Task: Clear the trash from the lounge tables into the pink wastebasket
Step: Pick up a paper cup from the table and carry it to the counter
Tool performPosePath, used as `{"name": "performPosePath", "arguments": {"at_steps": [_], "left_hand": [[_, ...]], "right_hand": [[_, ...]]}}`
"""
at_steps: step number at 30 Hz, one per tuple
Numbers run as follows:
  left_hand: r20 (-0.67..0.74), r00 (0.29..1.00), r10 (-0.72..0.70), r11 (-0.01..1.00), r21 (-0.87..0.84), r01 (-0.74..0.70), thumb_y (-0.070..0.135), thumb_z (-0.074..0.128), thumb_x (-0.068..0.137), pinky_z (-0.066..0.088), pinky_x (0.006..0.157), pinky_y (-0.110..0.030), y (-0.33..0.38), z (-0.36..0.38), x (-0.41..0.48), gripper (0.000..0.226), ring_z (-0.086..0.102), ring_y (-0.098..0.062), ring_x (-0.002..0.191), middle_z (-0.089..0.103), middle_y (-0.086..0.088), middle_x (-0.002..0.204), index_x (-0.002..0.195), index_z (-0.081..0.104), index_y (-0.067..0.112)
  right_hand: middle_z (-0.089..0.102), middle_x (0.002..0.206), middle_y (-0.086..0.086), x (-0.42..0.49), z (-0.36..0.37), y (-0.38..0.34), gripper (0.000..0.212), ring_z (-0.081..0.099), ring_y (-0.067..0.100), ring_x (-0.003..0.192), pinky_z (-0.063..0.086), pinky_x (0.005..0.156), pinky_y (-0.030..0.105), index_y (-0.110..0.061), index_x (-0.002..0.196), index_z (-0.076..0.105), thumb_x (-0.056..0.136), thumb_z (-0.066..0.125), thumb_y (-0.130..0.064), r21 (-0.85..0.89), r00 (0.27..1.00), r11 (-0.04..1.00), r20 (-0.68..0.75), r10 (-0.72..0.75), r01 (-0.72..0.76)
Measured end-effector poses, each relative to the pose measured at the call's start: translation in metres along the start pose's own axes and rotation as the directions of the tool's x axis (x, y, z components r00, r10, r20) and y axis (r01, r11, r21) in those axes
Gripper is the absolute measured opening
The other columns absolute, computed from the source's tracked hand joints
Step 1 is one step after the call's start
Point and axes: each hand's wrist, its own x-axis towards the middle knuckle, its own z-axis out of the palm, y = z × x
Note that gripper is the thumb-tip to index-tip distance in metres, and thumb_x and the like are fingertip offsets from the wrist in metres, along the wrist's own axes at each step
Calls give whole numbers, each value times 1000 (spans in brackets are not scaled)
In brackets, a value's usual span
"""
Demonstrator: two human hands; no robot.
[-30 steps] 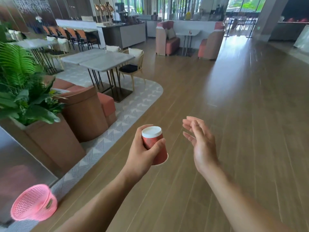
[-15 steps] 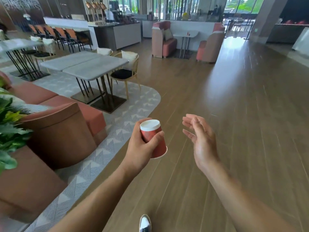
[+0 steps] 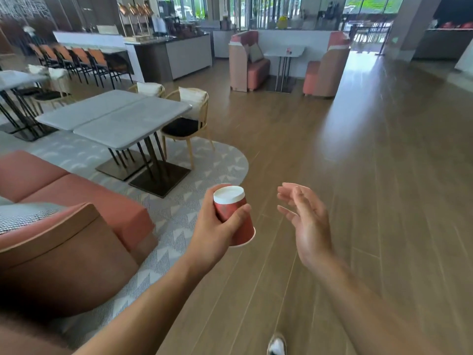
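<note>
Since this piece of trash was bound for the basket, I had my left hand (image 3: 215, 226) curled round the red paper cup with the white end (image 3: 234, 216). My thumb lay across its front and my fingers sat behind it. The narrow white end pointed up and the wide rim tipped down and to the right. Carried upside down like that, I judged it empty, with nothing left to drip. The cup was in the air over the brown wooden plank floor (image 3: 358, 175), not resting on any bench. The pink wastebasket was nowhere in my view, so I could not tell how far the cup had to go.

My right hand (image 3: 304, 221), just right of the cup and apart from it, held nothing. Its fingers were loosely spread and a little bent, free, I suppose, for the next piece.

Left of the cup lay the grey patterned rug (image 3: 204, 160), and beyond it stood the grey stone-topped double bench (image 3: 115, 119) and a gold-framed chair with a black seat (image 3: 186, 121). Nearer on the left was the terracotta sofa with the curved wooden back (image 3: 76, 201), the likeliest thing for my left elbow to brush. Far beyond the cup, a small white bench (image 3: 284, 51) stood between two pink booth seats. A small red thing sat on it, too small to identify. Below the cup showed the toe of my white shoe (image 3: 277, 345). Open floor lay ahead.
</note>
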Motion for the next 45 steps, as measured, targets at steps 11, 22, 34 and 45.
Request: {"name": "performPosePath", "arguments": {"at_steps": [11,22,34,45], "left_hand": [[-37,999,-5,998,58,7,64,76,76,56,82,-26,-56,67,280,49,66,4,104,64,28,113,118,51,59],[-97,995,13,999,48,-9,48,78,81,58,80,-24,-91,107,524,45,66,3,103,64,29,110,116,51,59],[-85,996,39,998,61,-34,41,78,84,52,80,-7,-163,77,823,45,65,8,102,64,32,109,107,51,68],[-96,994,42,998,58,-37,41,78,83,56,82,-14,-201,51,1075,45,66,5,100,65,27,109,120,54,47]], "right_hand": [[79,106,-4,297,4,69,22,72,11,107,54,90,35,-29,100,79,94,60,-38,22,997,999,79,26,-27],[76,116,0,560,24,105,23,71,13,114,56,93,37,-31,107,77,94,60,-41,11,996,1000,92,-7,6],[73,117,6,842,125,196,30,69,15,112,55,96,37,-22,113,73,93,59,-40,3,997,1000,71,-10,10],[76,116,-5,1076,202,256,26,69,13,115,54,95,39,-31,108,75,92,63,-46,-10,995,999,88,-48,49]]}}
